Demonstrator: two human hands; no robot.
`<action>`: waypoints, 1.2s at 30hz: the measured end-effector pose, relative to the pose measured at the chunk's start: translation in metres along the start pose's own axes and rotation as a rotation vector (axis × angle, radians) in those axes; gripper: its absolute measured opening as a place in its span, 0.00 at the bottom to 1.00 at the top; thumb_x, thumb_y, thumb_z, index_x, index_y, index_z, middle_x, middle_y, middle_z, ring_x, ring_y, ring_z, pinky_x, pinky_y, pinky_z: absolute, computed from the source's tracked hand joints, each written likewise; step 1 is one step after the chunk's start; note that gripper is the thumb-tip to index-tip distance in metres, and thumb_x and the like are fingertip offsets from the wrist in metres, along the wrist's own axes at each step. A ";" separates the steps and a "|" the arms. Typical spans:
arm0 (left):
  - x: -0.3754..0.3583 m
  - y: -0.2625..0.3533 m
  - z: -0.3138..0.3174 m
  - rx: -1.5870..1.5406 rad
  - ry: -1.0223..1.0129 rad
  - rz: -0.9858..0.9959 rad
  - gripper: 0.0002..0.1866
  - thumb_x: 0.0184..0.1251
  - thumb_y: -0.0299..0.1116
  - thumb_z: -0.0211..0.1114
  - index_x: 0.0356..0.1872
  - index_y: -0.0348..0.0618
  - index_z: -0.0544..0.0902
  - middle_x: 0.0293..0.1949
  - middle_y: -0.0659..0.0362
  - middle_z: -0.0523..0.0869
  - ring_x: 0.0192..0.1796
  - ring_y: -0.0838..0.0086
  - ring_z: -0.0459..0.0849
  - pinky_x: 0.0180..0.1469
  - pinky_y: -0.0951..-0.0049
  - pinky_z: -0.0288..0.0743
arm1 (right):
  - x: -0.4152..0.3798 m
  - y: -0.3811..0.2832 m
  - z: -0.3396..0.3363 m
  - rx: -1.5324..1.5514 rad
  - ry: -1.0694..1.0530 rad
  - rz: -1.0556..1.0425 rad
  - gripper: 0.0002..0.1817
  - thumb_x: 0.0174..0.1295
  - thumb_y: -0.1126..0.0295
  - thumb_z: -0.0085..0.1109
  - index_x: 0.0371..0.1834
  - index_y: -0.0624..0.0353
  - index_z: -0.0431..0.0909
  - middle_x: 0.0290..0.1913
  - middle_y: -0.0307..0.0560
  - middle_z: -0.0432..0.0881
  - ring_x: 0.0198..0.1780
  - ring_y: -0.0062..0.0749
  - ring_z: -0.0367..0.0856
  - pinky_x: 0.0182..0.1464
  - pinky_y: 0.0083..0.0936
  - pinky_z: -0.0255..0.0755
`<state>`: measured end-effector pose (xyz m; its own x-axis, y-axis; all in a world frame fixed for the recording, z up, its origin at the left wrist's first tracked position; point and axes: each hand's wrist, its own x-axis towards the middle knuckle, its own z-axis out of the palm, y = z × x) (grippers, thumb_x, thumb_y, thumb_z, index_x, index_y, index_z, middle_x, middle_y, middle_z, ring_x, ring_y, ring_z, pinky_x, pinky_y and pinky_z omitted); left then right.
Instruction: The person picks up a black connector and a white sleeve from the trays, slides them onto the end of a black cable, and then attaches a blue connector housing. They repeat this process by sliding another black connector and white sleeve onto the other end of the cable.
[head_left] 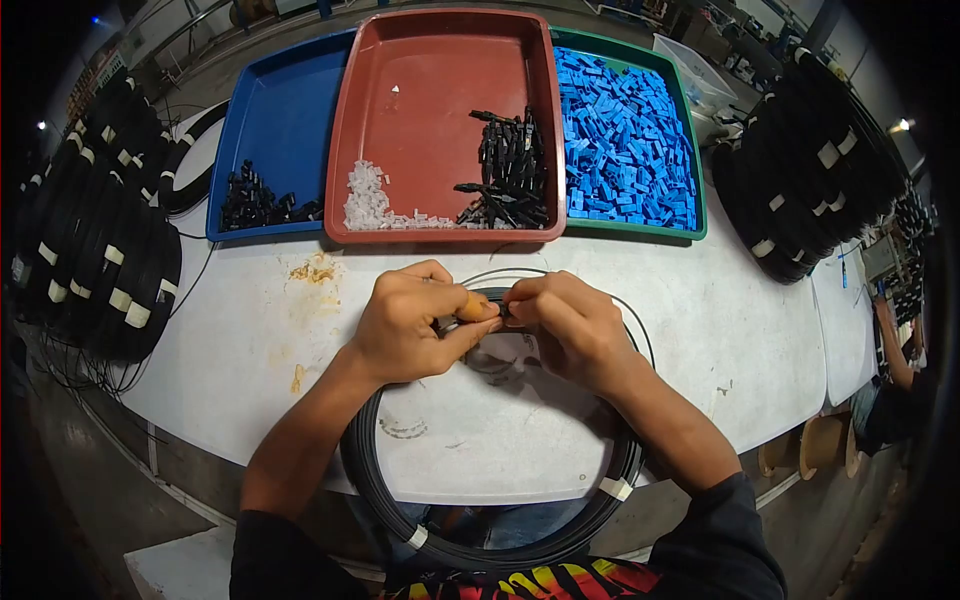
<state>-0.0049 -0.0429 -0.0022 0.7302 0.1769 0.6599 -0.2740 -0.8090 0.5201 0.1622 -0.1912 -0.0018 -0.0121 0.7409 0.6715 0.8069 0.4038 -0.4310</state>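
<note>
My left hand (415, 325) and my right hand (570, 320) meet over the middle of the table. Both are closed, with thumbs and forefingers pinching a small black piece (503, 309) between them. Fingers cover most of it, so its exact shape cannot be made out. A coil of black cable (362, 450), bound with white tape, lies under my wrists and overhangs the table's front edge. One thin loose loop of the cable (648, 335) arcs out behind and to the right of my right hand. My left forefinger has a yellowish wrap on it.
Behind my hands stand a blue tray (285, 100) with black parts, a red tray (430, 60) with clear pieces and black connectors, and a green tray (697, 185) of blue clips. Stacked cable coils (140, 250) flank the white table (740, 330). Another person's arm (893, 345) shows far right.
</note>
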 end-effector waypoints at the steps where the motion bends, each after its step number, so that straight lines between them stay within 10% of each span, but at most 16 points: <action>1: 0.000 0.002 0.000 -0.125 0.001 -0.151 0.08 0.51 0.23 0.81 0.24 0.38 0.87 0.27 0.56 0.92 0.28 0.72 0.86 0.35 0.74 0.78 | 0.000 0.000 -0.002 -0.082 -0.022 -0.076 0.11 0.48 0.85 0.65 0.35 0.65 0.76 0.42 0.53 0.85 0.40 0.44 0.86 0.42 0.35 0.81; 9: 0.002 0.001 0.003 0.092 0.003 0.244 0.08 0.52 0.21 0.77 0.21 0.40 0.84 0.28 0.57 0.91 0.29 0.73 0.85 0.35 0.74 0.78 | -0.001 -0.003 -0.002 -0.180 -0.019 -0.180 0.10 0.47 0.84 0.64 0.34 0.66 0.76 0.40 0.53 0.84 0.37 0.44 0.84 0.39 0.35 0.79; 12: 0.009 0.006 0.002 0.457 0.015 0.570 0.10 0.56 0.21 0.74 0.19 0.41 0.82 0.30 0.59 0.90 0.29 0.76 0.85 0.34 0.72 0.78 | -0.007 0.000 0.000 0.174 -0.077 0.212 0.14 0.44 0.88 0.61 0.35 0.66 0.77 0.38 0.53 0.84 0.37 0.46 0.86 0.39 0.36 0.80; 18: 0.002 -0.003 0.001 0.330 0.006 0.400 0.07 0.54 0.23 0.76 0.24 0.41 0.84 0.29 0.60 0.90 0.28 0.76 0.86 0.36 0.72 0.79 | -0.003 0.002 0.002 0.257 -0.069 0.259 0.17 0.41 0.91 0.60 0.36 0.65 0.77 0.39 0.53 0.85 0.40 0.49 0.88 0.41 0.36 0.81; 26: 0.001 0.007 -0.001 -0.194 0.019 -0.219 0.06 0.51 0.21 0.78 0.29 0.37 0.89 0.27 0.59 0.91 0.26 0.71 0.85 0.35 0.73 0.79 | -0.001 0.000 -0.006 -0.179 -0.025 -0.244 0.12 0.44 0.84 0.65 0.34 0.65 0.77 0.44 0.55 0.85 0.39 0.46 0.84 0.40 0.36 0.79; 31: 0.009 0.017 -0.001 0.507 0.044 0.606 0.11 0.55 0.19 0.74 0.19 0.37 0.79 0.29 0.52 0.89 0.31 0.69 0.87 0.38 0.73 0.82 | -0.003 -0.008 -0.004 0.102 -0.002 0.079 0.13 0.42 0.89 0.60 0.33 0.67 0.77 0.41 0.57 0.86 0.38 0.48 0.87 0.42 0.34 0.82; 36: 0.003 0.011 0.000 0.543 0.017 0.654 0.07 0.51 0.18 0.76 0.24 0.35 0.84 0.32 0.49 0.90 0.35 0.68 0.91 0.33 0.73 0.77 | -0.005 0.000 0.002 0.478 -0.038 0.375 0.15 0.43 0.94 0.53 0.34 0.69 0.78 0.37 0.57 0.88 0.38 0.50 0.90 0.44 0.32 0.84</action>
<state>-0.0060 -0.0516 0.0056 0.5186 -0.4150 0.7475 -0.2962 -0.9074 -0.2983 0.1609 -0.1940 -0.0066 0.1934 0.8944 0.4034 0.4055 0.3015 -0.8629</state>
